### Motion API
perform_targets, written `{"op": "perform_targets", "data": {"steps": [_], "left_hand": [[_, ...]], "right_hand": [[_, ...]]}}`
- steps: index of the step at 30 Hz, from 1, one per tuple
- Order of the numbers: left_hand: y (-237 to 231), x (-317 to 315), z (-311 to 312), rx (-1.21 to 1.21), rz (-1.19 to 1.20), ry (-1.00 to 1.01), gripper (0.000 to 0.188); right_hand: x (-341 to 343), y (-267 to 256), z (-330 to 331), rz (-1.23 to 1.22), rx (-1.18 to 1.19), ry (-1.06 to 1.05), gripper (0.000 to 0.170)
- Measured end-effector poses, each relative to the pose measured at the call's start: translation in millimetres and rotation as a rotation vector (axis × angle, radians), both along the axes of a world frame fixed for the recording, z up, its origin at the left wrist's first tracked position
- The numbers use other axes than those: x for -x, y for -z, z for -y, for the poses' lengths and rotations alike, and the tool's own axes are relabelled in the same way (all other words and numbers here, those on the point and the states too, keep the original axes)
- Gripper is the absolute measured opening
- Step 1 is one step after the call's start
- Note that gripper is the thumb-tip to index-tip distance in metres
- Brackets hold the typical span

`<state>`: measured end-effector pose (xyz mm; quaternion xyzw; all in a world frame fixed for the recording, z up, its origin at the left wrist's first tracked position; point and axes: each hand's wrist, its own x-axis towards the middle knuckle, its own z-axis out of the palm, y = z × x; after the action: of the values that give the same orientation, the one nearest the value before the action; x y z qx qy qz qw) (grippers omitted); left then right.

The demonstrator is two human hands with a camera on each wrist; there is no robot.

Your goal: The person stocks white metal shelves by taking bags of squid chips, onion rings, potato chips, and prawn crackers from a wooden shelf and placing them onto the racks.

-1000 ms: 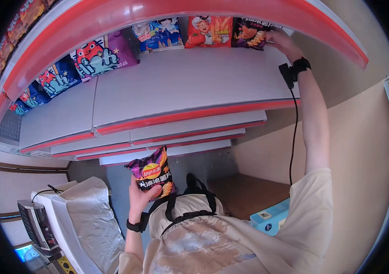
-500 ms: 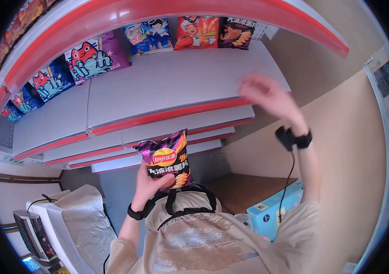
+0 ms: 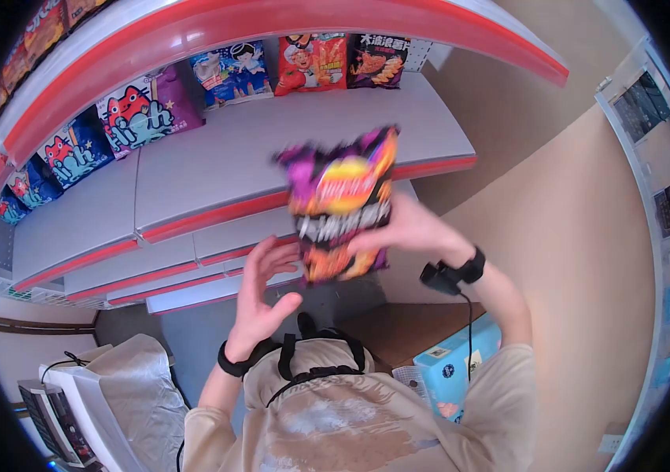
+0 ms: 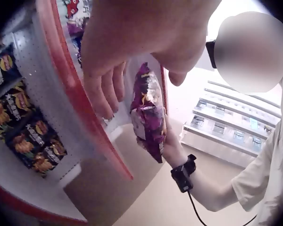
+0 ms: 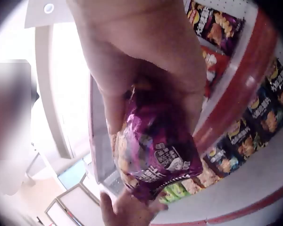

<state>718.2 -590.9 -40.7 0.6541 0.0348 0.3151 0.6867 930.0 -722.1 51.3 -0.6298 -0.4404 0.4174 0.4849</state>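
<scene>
A black and purple Lay's potato chip bag (image 3: 341,206), blurred by motion, is held upright in front of the shelf edge. My right hand (image 3: 417,230) grips it from its right side, thumb across the front; the fingers behind are hidden. To the left of the bag, my left hand (image 3: 265,293) holds nothing, its fingers spread and thumb apart. In the left wrist view the chip bag (image 4: 150,113) shows edge-on beyond the left fingers (image 4: 104,92). A similar dark chip bag (image 3: 378,61) stands at the right end of the shelf row.
The grey shelf (image 3: 248,141) has a red front edge and carries a red snack bag (image 3: 311,64), a blue one (image 3: 231,75) and several cat-printed bags (image 3: 136,114). A red-edged shelf (image 3: 287,20) hangs above. A blue box (image 3: 445,366) stands low at right, beside the wall.
The chip bag has passed from my left hand to my right and risen toward the shelf. My right hand came down from the dark bag at the shelf's right end.
</scene>
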Motion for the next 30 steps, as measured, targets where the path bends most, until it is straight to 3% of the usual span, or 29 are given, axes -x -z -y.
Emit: {"op": "perform_targets", "data": {"steps": [3, 5, 7, 13, 17, 21, 30], "left_hand": [[23.2, 30.5, -12.0, 0.022, -0.171, 0.005, 0.071], [46.7, 53.9, -14.5, 0.07, -0.165, -0.03, 0.063], [70.0, 79.4, -18.9, 0.184, -0.309, -0.133, 0.049], [197.0, 171.7, -40.2, 0.311, -0.639, -0.446, 0.036], [268.8, 236.0, -37.8, 0.219, -0.932, -0.636, 0.037], [282.7, 268.5, -18.8, 0.135, -1.165, -0.688, 0.042], [335.4, 298.4, 19.9, 0.391, -1.28, -0.647, 0.044]], "right_hand": [[-44.0, -20.5, -5.9, -0.067, -0.118, 0.201, 0.058], [-82.8, -30.2, -9.8, 0.068, -0.132, 0.323, 0.059], [-130.5, -29.4, -17.0, -0.013, -0.159, 0.371, 0.062], [-231.2, -11.6, -41.5, 0.059, -0.177, 0.391, 0.066], [-232.0, -12.1, -54.4, 0.085, -0.108, 0.393, 0.066], [-226.7, -7.7, -66.7, 0.037, -0.176, 0.354, 0.064], [-241.8, -9.2, -79.9, 0.202, -0.068, 0.454, 0.068]]}}
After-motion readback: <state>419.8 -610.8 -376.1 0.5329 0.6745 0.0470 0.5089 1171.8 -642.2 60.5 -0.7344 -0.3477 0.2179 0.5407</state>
